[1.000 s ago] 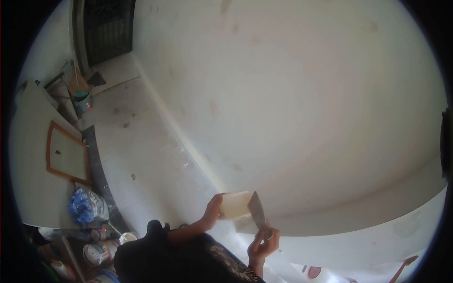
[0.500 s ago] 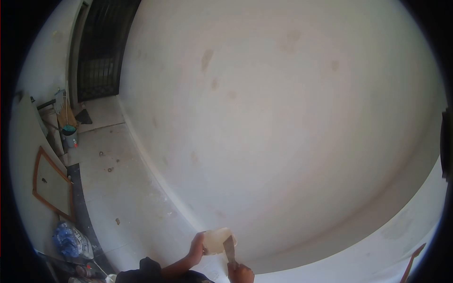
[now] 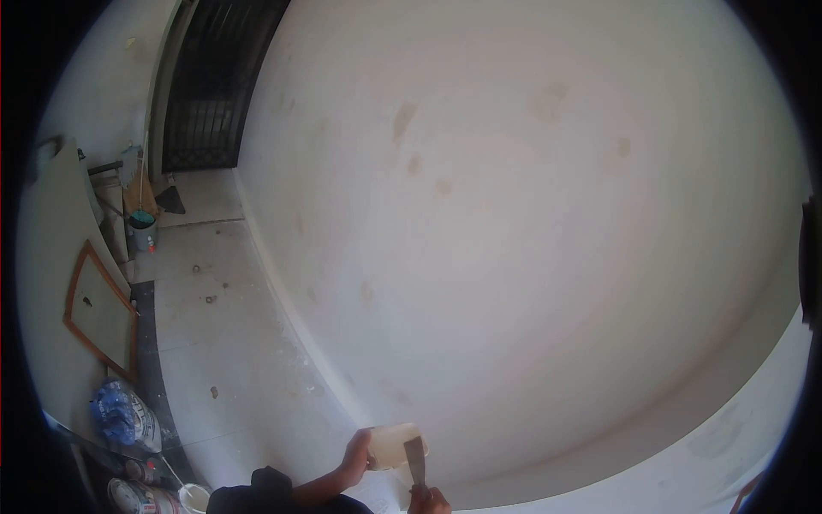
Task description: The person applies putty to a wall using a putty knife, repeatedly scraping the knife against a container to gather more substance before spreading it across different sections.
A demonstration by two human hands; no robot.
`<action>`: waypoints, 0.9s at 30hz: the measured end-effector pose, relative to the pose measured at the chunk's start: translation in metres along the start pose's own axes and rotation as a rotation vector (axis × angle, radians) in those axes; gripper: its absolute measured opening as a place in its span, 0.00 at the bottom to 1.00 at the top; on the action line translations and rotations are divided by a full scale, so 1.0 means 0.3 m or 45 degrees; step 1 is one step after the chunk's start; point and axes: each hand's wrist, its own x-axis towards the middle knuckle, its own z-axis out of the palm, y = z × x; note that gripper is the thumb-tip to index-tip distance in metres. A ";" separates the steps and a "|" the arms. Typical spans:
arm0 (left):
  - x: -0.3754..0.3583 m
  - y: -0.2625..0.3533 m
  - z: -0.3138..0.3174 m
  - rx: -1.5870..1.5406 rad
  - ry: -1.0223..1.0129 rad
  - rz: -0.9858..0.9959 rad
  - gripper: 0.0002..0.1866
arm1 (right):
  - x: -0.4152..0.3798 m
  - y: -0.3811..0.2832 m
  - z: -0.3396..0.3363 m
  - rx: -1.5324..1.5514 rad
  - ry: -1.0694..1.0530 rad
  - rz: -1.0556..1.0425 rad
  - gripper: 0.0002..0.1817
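Note:
My left hand (image 3: 357, 454) grips the left rim of a small pale plastic tub (image 3: 390, 446), its fingers wrapped round the side. A cream-coloured paste or coating shows inside the tub. In my right hand (image 3: 430, 501), at the bottom edge of the view, is a putty knife (image 3: 416, 463), its handle mostly hidden in the fist. The knife points up, and its blade overlaps the right part of the tub. Beyond both hands rises a large white wall (image 3: 514, 257) with several brownish patches.
A grey floor (image 3: 248, 343) runs along the wall to a dark barred door (image 3: 205, 94). At left stand a wood-framed mirror (image 3: 103, 313), a blue-and-white bag (image 3: 127, 415), a bucket (image 3: 144, 236) and paint cans (image 3: 137, 497). A white ledge (image 3: 685, 454) is at lower right.
The view has shifted, so the wall and door sit further right. The putty knife has moved slightly left and down over the tub; my left hand still holds the tub.

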 end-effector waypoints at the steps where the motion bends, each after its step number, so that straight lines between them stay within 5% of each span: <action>1: -0.005 0.000 -0.006 0.001 -0.001 -0.004 0.28 | -0.009 -0.008 -0.001 0.028 0.040 0.040 0.16; 7: -0.019 0.000 -0.026 -0.009 0.004 0.012 0.27 | -0.073 0.023 0.037 -0.093 -0.170 0.093 0.16; 10: -0.037 0.013 -0.037 0.032 0.001 0.030 0.29 | -0.067 -0.007 0.036 0.017 0.022 -0.049 0.15; 13: -0.053 0.056 -0.043 -0.020 0.006 -0.014 0.26 | -0.031 -0.074 -0.001 -0.110 -0.166 -0.056 0.11; 18: -0.048 0.112 -0.094 0.041 -0.032 0.023 0.27 | 0.005 -0.142 -0.008 0.121 -0.036 -0.103 0.06; 21: -0.028 0.122 -0.139 0.040 -0.057 0.050 0.29 | 0.023 -0.218 0.001 -0.088 -0.328 0.038 0.08; 27: -0.066 0.163 -0.168 -0.069 0.088 0.076 0.26 | 0.045 -0.277 0.058 0.229 -0.173 0.040 0.11</action>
